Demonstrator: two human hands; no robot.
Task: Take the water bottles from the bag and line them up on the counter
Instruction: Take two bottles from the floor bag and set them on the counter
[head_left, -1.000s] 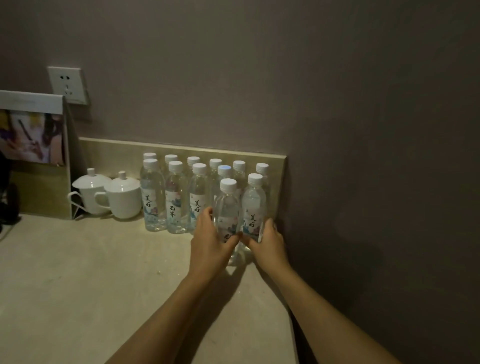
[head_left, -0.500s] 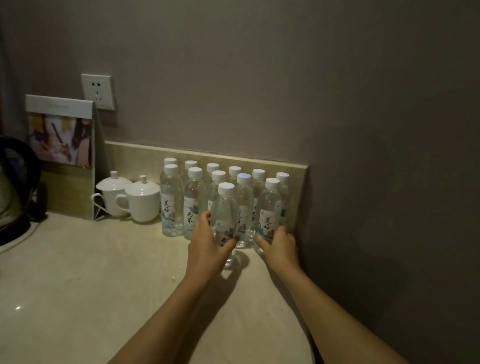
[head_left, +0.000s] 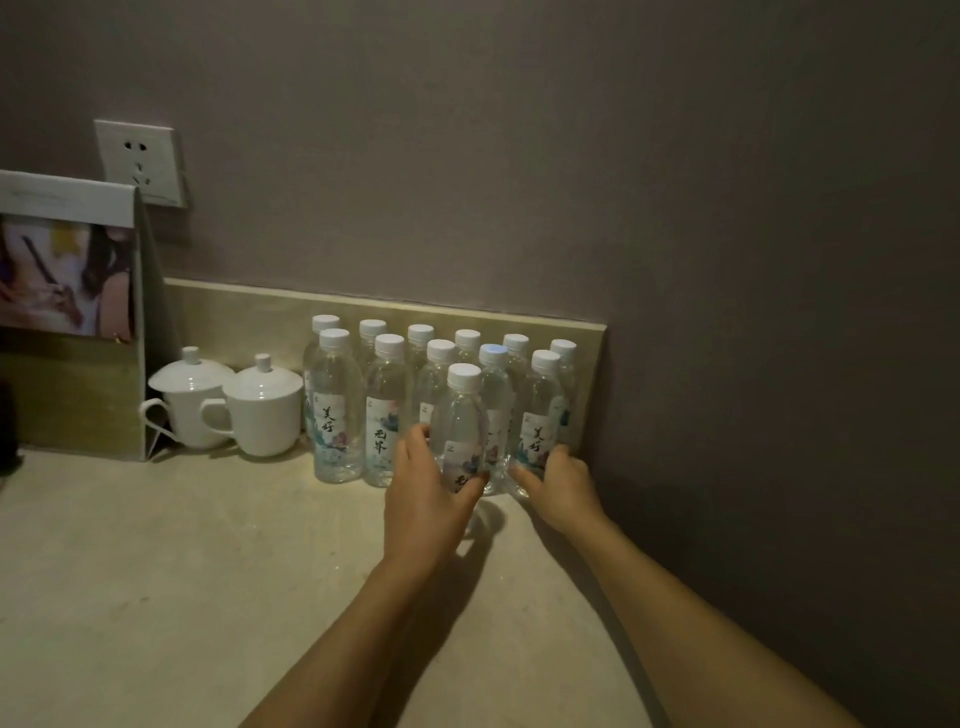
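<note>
Bottles stand in two rows against the low backsplash (head_left: 260, 317) at centre frame, and one more bottle (head_left: 462, 415) sits out in front of them – that is the one I am working. My left hand (head_left: 426, 493) wraps round its lower body, thumb on the near right side and fingers curled behind the label, so the grip looks firm. My right hand (head_left: 558, 480) rests with curled fingers against the base of the rightmost front-row bottle (head_left: 540, 415), beside the wall corner; I read it as steadying that bottle, though how tightly it holds I cannot tell

No bag shows anywhere in frame. I judge the task is near its end: this front bottle needs a slot in line. To do it well I would slide it along the counter (head_left: 182, 571) rather than lift it, keep it upright, and ease it in slowly – the neighbours stand touching, and a nudge could topple several. The two lidded cups (head_left: 228, 405) at left of the rows stay clear of the move
</note>
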